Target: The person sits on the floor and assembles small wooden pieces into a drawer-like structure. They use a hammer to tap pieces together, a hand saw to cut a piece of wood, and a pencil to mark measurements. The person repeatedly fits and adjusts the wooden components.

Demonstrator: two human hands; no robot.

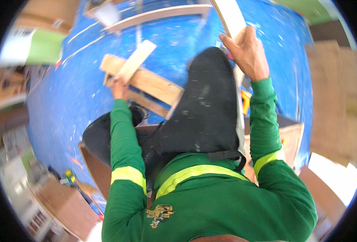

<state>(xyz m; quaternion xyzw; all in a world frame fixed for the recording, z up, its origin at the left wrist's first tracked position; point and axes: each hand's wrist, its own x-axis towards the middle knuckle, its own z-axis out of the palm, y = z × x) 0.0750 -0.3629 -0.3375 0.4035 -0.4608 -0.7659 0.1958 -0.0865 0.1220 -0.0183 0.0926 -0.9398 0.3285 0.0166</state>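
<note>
My left hand [120, 87] is closed on the lower end of a short pale wooden strip [140, 55]. That strip lies slantwise across a longer wooden piece built of joined boards [158, 86], which rests left of my dark-trousered knee. Up at the right, my right hand [249, 54] grips the near end of a pale wooden board [230, 17], thumb on one side and fingers on the other. The board's far end runs out of the picture at the top. Part of my left hand's fingers blurs against the wood.
Blue sheeting [178, 34] covers the floor. A long board [158, 17] lies ahead. An orange object [246, 101] sits by my right forearm, above a wooden box [293, 135]. Brown panels [327, 101] stand at right, a wooden box [67, 205] at lower left.
</note>
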